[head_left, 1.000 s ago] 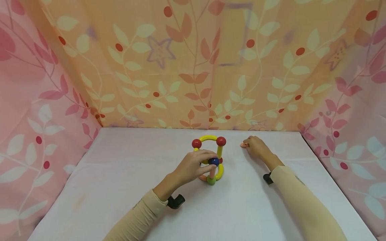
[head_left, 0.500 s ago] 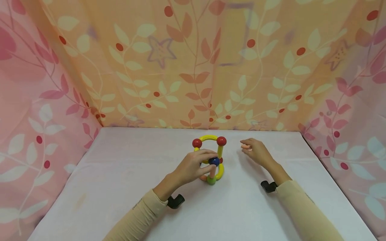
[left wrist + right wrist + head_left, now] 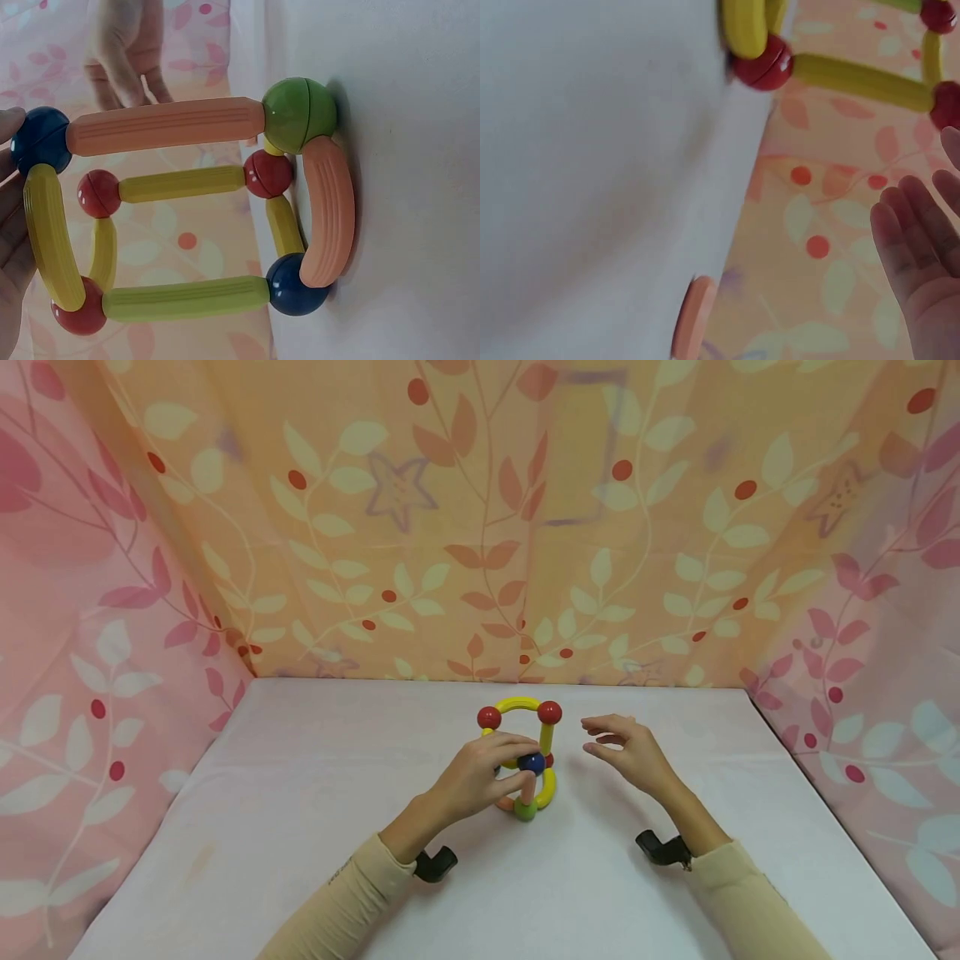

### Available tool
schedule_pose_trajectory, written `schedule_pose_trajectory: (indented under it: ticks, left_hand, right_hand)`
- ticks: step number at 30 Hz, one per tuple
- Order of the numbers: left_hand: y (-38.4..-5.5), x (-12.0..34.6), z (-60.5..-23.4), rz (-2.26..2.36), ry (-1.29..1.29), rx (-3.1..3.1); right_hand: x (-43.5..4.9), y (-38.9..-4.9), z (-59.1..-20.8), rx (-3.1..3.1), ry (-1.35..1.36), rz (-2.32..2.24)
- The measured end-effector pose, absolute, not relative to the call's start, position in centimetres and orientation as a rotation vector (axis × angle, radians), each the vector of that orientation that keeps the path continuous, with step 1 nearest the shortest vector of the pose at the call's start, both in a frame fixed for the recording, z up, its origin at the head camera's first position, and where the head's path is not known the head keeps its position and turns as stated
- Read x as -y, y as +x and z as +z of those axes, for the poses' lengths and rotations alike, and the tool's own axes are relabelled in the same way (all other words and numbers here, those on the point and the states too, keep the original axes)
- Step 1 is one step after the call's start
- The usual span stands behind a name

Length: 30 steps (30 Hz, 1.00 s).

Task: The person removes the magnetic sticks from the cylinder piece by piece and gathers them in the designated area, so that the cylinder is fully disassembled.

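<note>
A box-like frame of toy building rods and balls stands upright on the white table. My left hand (image 3: 474, 772) holds its near top blue ball (image 3: 532, 763) between thumb and fingers. From that ball an orange rod (image 3: 169, 126) runs down to a green ball (image 3: 300, 115), with a curved orange rod (image 3: 328, 214) at the base. The far top corners are red balls (image 3: 550, 712), joined by a curved yellow rod (image 3: 517, 702). My right hand (image 3: 633, 752) hovers to the right of the frame, fingers spread and nothing in them.
A loose orange rod (image 3: 694, 319) lies on the table (image 3: 315, 827) near the back, hidden behind my right hand in the head view. Patterned cloth (image 3: 480, 527) walls the back and both sides. Black wrist cameras (image 3: 662, 848) stick out below the sleeves.
My right hand has let go of the loose orange rod, lifted away and moved slightly left toward the frame. The left hand and the frame have stayed put.
</note>
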<state>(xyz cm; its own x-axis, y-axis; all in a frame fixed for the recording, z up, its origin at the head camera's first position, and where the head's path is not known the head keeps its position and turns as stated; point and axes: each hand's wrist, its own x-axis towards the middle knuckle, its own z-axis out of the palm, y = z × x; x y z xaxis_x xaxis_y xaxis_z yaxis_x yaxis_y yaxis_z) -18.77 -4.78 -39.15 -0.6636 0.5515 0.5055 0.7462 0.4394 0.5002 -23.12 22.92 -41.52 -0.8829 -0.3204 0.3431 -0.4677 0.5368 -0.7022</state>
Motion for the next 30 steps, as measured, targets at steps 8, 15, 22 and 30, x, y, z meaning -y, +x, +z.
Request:
schedule_pose_trajectory:
  ticks: [8,15,22,30]
  left_hand:
    - [-18.8,5.2,-39.3,-1.025,-1.145,2.391]
    - [-18.7,5.5,-39.6,-1.037,-1.127,2.349]
    - [-18.6,5.6,-40.2,-1.051,-1.136,2.296]
    - [-18.9,5.7,-39.9,-1.050,-1.136,2.288]
  right_hand:
    - [-20.9,-21.3,-40.5,2.478,0.864,1.532]
    - [-19.0,-20.2,-40.5,2.412,0.986,1.705]
    - [-17.7,-19.7,-41.5,2.418,1.013,1.778]
    - [-17.0,-19.6,-41.3,2.447,0.938,1.807]
